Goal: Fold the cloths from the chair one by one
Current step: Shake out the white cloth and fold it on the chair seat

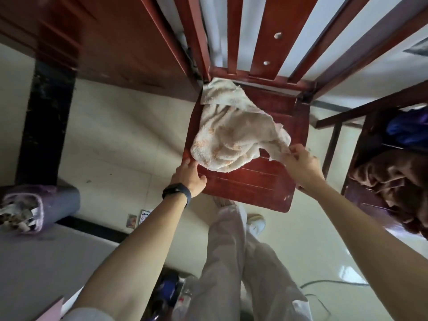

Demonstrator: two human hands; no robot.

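A crumpled cream towel [234, 133] is spread over the red wooden chair [250, 186] seat. Its right edge is pinched by the right hand [301, 164]. The left hand [188, 176] is laid on the seat at the towel's near-left corner, grip loosely spread.

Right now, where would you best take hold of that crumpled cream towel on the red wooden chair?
By its corners. The cream terry towel lies bunched on the red wooden chair seat. Its right corner sticks out, pinched by the right hand; the left hand should probably take the near-left edge.
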